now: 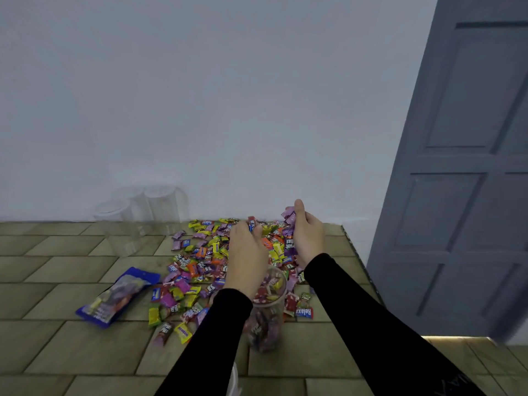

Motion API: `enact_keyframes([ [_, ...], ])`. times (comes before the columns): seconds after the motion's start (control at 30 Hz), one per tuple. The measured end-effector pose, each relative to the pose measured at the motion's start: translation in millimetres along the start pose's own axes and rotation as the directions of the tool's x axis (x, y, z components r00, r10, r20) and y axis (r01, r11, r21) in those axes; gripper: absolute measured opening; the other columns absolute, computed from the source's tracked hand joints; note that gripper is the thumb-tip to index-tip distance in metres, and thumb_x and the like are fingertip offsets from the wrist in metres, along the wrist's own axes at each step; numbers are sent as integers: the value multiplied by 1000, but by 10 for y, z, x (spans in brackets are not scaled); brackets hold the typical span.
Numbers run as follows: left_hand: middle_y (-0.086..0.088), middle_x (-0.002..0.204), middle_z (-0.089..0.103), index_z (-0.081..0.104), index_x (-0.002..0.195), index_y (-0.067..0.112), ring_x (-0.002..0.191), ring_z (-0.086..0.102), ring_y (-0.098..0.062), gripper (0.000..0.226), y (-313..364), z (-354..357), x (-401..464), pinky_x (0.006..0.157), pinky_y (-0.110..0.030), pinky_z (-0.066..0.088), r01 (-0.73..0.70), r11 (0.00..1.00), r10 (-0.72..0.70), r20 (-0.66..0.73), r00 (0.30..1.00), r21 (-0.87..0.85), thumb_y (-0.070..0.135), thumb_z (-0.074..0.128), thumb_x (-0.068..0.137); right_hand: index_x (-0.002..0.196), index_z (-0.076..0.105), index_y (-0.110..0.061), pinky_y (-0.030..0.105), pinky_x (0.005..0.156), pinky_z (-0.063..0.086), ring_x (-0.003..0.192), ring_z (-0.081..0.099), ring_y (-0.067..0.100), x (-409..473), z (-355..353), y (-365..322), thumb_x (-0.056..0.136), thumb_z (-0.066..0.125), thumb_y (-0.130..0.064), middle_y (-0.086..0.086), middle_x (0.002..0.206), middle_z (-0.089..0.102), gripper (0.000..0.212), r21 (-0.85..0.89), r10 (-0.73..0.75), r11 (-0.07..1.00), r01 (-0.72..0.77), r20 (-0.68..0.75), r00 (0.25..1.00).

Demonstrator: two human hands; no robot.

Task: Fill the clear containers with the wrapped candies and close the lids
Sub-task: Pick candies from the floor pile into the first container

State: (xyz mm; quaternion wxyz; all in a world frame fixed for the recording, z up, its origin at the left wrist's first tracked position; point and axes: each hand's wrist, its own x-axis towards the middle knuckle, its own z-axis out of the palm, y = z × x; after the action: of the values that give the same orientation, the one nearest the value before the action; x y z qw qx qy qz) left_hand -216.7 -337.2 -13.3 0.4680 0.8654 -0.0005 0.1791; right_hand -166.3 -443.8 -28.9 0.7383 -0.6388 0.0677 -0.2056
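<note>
Both my hands are over the candy pile [217, 261], which I'll use as the reference point. It sprawls across the tiled tabletop [57, 281] up to the white wall [200, 95].

My left hand [248, 258] is above the middle of the pile, fingers curled, pinching a red-and-blue wrapped candy [252, 223] at the fingertips.

My right hand [307, 235] is at the pile's right edge, fingers and thumb curled round a bunch of purple wrapped candies [290, 217]. More wrappers show under the palm. I can't tell if those are held or just lying on the pile.

The open clear container [268, 307] stands at the pile's near edge, just under my left wrist and between my black sleeves [357, 324]. It's partly filled with mixed wrappers and has no lid on.

Three more clear containers [148, 212] stand at the pile's far-left corner, against the wall and close together. They're blurry, but they look empty. I can't tell whether they have lids.

A blue candy bag [117, 297] lies flat to the left of the pile, near its closer end.

A grey panelled door [471, 167] is well to the right of the pile, past the table edge.
</note>
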Motion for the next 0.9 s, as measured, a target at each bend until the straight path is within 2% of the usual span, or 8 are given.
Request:
enact_keyframes([
  [0.13, -1, 89, 41, 44, 100, 5, 85, 42, -20, 25, -160, -94, -114, 64, -23, 24, -12, 999, 13, 16, 1000, -44, 28, 35, 104, 80, 61, 3, 32, 68, 36, 72, 43, 20, -196, 68, 23, 92, 43, -60, 23, 75, 41, 67, 3, 34, 999, -34, -33, 999],
  [0.27, 4, 81, 37, 40, 89, 10, 78, 40, -14, 26, -278, -154, -200, 61, -20, 32, -20, 998, 22, 25, 999, -60, 31, 35, 103, 73, 65, -18, 31, 65, 36, 73, 45, 19, -366, 134, 31, 97, 43, -49, 36, 98, 53, 46, 16, 13, 1000, -12, -97, 995],
  [0.37, 15, 90, 42, 44, 104, 12, 83, 42, 3, 21, -292, -160, -271, 68, -15, 31, 3, 992, 4, 55, 998, -124, 31, 35, 103, 72, 64, -18, 30, 59, 32, 60, 37, 18, -474, 144, 24, 98, 42, -47, 23, 66, 45, 44, 20, -12, 1000, 14, -99, 995],
  [0.47, -19, 128, 53, 43, 129, -6, 123, 48, -30, 51, -348, -128, -270, 101, -39, 39, 44, 979, -34, 55, 998, -197, 36, 35, 102, 74, 64, -14, 30, 55, 28, 54, 31, 16, -532, 156, 36, 98, 41, -49, 6, 61, 36, 49, 32, -5, 999, 10, -149, 989],
  [0.57, -32, 134, 44, 40, 131, -9, 127, 40, -45, 58, -365, -118, -269, 106, -55, 35, 104, 962, -87, 76, 993, -254, 41, 34, 101, 74, 64, -12, 28, 53, 32, 57, 38, 18, -522, 153, 43, 98, 40, -50, 8, 65, 45, 50, 90, 30, 996, -12, -198, 980],
  [0.67, -10, 154, 33, 30, 147, 2, 143, 28, -27, 57, -349, -147, -287, 117, -37, 23, 139, 929, -111, 102, 989, -342, 38, 35, 103, 69, 59, -15, 24, 53, 34, 67, 43, 17, -505, 156, 61, 100, 40, -45, 35, 87, 51, 47, 113, 29, 994, -3, -232, 972],
  [0.73, -1, 157, 28, 26, 151, 10, 145, 24, -17, 56, -352, -143, -294, 114, -29, 20, 145, 899, -120, 87, 989, -413, 35, 38, 103, 69, 59, -15, 18, 49, 33, 72, 44, 15, -498, 155, 67, 100, 39, -43, 35, 101, 54, 47, 104, 32, 995, -7, -239, 970],
  [0.9, -1, 151, 37, 29, 150, 11, 131, 39, -11, 54, -341, -142, -276, 105, -25, 30, 156, 870, -120, 106, 987, -468, 25, 45, 101, 75, 58, -10, 22, 53, 34, 66, 42, 15, -463, 169, 85, 99, 39, -47, 36, 93, 48, 48, 82, 46, 996, -28, -224, 974],
])
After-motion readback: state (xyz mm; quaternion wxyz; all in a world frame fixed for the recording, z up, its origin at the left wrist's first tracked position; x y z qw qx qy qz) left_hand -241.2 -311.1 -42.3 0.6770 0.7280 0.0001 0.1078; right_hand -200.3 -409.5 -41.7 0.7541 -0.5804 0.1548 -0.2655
